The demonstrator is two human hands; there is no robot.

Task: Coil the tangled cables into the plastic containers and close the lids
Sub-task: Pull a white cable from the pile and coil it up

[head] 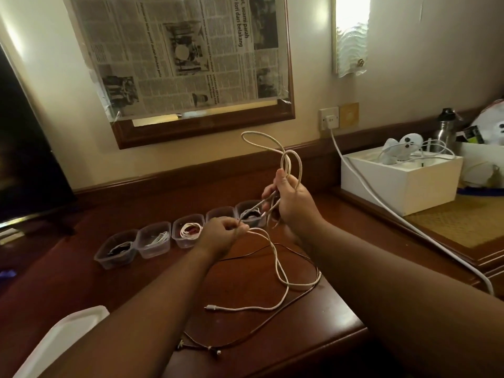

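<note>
We note the right hand (293, 199) grasping loops of the white braided cable (283, 271); the left hand (223, 234) pinches its slack, trailing toward us.

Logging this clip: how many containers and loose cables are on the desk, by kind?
Containers: 5, in a row
White cable: 1, right hand grips its loops, left hand pinches the strand
Dark cable: 1, lying on the desk
Total: 7

desk (152, 271): dark wood | on it: containers (152, 242) in row, dark cable (294, 298)
</note>
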